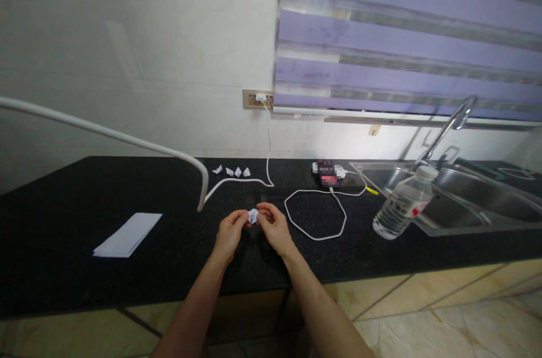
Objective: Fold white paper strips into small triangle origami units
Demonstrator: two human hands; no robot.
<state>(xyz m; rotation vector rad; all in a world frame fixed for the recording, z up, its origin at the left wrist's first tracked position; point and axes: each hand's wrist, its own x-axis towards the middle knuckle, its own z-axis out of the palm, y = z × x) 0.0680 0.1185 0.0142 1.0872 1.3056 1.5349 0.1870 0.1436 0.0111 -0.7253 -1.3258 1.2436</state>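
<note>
Between my two hands is a small piece of folded white paper [253, 215], held just above the black countertop. My left hand [230, 232] pinches its left edge with thumb and fingers. On the other side, my right hand [274, 227] grips the right edge in the same way. Several small folded paper pieces [237, 172] lie in a row near the wall, beyond my hands. To the left rests a stack of white paper strips [127, 235], flat on the counter.
A white cable [315, 238] loops right of my hands to a phone [328, 173]. A water bottle [402, 205] stands beside the steel sink [440, 231] and faucet [444, 132]. A thick white rod [127, 143] crosses the left side. The wall socket [253, 99] holds a plug.
</note>
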